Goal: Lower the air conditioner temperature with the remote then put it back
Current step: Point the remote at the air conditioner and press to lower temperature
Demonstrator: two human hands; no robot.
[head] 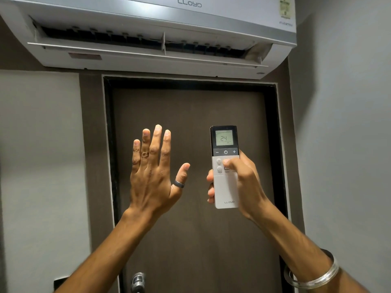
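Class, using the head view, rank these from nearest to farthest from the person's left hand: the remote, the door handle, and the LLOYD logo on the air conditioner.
From the left hand:
1. Remote, just to its right, held in the right hand.
2. Door handle, below, at the frame's bottom edge.
3. LLOYD logo, high above on the air conditioner.

Your right hand [241,182] the only carrier here, grip closed round the lower body of the upright remote [225,166], thumb on its buttons, display reading 24
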